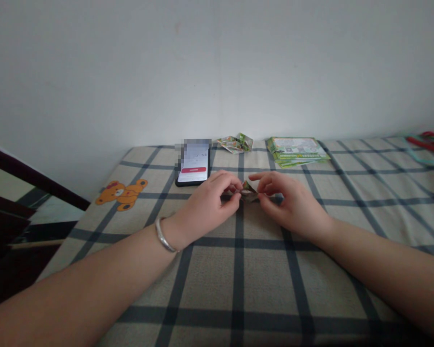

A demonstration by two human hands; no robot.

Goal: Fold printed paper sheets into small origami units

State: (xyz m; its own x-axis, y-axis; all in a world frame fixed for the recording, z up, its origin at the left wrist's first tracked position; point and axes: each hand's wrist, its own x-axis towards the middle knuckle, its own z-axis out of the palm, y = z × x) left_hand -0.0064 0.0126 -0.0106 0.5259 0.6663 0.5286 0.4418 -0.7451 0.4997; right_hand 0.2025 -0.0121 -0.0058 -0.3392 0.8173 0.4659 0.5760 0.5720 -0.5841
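Between my two hands is a small folded paper (250, 189), green and greyish with pointed corners. My left hand (220, 195), a silver bangle on its wrist, pinches the paper's left side between thumb and fingers. On the other side, my right hand (284, 198) grips the right edge with its thumb and a finger, the index finger raised a little above it. Behind them, near the wall, sit folded paper pieces (235, 143) in similar green and grey. To their right lies a stack of green printed leaflets (298, 148).
A phone (193, 164) with a lit screen leans behind my left hand. An orange teddy bear picture (122, 194) lies at the left on the checked tablecloth (217, 279). Red and green items (432, 144) are at the far right. A white wall (217, 72) rises behind the table.
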